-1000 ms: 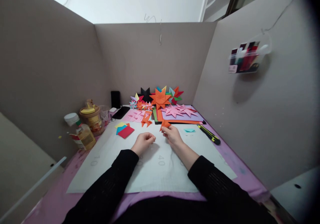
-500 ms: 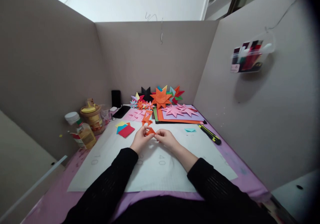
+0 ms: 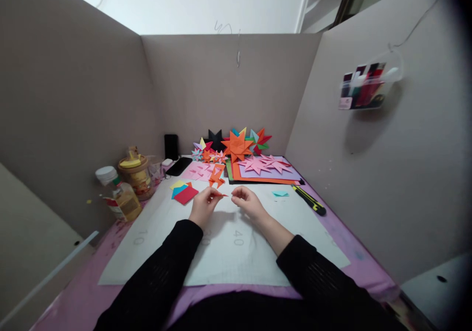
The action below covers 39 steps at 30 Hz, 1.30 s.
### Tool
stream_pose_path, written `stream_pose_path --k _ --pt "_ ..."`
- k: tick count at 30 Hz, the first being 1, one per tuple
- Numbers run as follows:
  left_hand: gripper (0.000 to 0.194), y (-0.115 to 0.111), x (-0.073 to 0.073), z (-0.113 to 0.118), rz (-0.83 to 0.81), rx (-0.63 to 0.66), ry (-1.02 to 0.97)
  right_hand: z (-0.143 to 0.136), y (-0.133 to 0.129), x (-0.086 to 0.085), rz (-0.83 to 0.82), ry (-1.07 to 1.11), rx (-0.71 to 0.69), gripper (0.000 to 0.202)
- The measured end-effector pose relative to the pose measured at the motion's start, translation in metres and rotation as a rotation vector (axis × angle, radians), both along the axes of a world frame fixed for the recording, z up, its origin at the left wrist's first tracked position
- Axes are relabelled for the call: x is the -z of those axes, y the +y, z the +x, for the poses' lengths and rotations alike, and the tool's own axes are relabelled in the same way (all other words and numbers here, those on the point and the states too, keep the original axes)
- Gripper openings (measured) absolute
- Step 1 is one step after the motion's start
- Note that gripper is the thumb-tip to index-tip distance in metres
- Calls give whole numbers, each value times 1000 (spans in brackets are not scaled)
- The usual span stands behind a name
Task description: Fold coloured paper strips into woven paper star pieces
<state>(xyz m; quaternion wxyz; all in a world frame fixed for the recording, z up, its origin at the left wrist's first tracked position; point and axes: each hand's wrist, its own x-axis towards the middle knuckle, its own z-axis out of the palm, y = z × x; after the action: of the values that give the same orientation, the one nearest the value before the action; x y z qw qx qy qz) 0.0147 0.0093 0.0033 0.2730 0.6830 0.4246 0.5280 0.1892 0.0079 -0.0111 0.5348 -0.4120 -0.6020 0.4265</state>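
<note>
My left hand (image 3: 204,206) pinches a small folded piece of orange paper (image 3: 222,195), seen nearly edge-on as a thin point between thumb and fingers. Just right of that point is my right hand (image 3: 249,204). Its fingers are bent, thumb and forefinger a little apart, with nothing visible between them. Both hands hover above a white sheet (image 3: 228,257) marked with numbers. Beyond them lie some folded orange pieces (image 3: 217,175). Red, blue and yellow paper squares (image 3: 186,195) overlap left of my left hand, and a folded light-blue piece (image 3: 280,194) rests to the right.
Folded paper stars (image 3: 238,145) stand at the back beside pink stars (image 3: 254,164) on coloured sheets. A black-and-yellow cutter (image 3: 309,200) lies right. At left are a bottle (image 3: 123,198), a lidded jar (image 3: 137,176) and a phone (image 3: 179,166). Grey panels enclose three sides.
My right hand has let go of the orange paper and moved slightly right. My left hand keeps the paper, now turned edge-on.
</note>
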Motion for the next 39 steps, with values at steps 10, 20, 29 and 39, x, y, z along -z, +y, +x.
stream_pose_path --k 10,20,29,39 --pt "10 -1 5 -5 259 182 187 1 -3 -1 100 -135 -30 17" --pt "9 0 6 -3 231 147 96 4 -3 -4 147 -133 -77 8" --pt "26 0 5 10 -293 202 -330 3 -1 -2 161 -140 -33 8" --pt "31 2 8 9 -445 280 -403 1 -1 -2 249 -276 41 6"
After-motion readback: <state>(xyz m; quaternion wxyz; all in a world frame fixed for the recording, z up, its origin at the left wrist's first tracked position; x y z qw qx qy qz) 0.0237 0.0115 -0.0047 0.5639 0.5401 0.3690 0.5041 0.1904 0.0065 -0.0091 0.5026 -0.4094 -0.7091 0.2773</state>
